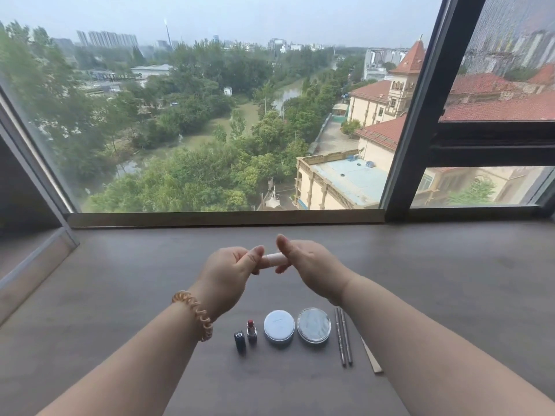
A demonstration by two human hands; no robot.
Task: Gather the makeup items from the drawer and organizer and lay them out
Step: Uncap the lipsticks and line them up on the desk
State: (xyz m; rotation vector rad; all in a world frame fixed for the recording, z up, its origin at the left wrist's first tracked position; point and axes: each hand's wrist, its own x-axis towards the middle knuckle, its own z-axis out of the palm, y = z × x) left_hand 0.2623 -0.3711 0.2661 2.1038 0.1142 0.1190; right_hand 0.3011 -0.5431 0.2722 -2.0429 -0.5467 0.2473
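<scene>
Item: small pale pink cylindrical tube (pixel 277 259), held above grey-brown wooden sill (pixel 450 265) | Grip: left hand (pixel 229 273), right hand (pixel 309 262) pinch opposite ends | Advice: pull straight, steady, then lay it beside the row.

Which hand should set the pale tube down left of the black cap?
Probably the left hand: it grips the tube, and the cap lies nearer its wrist; the right hand would have to cross.

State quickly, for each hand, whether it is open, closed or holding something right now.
Left hand: pinches one end of the small pale pink cylindrical tube.
Right hand: grips the same tube's other end.
</scene>
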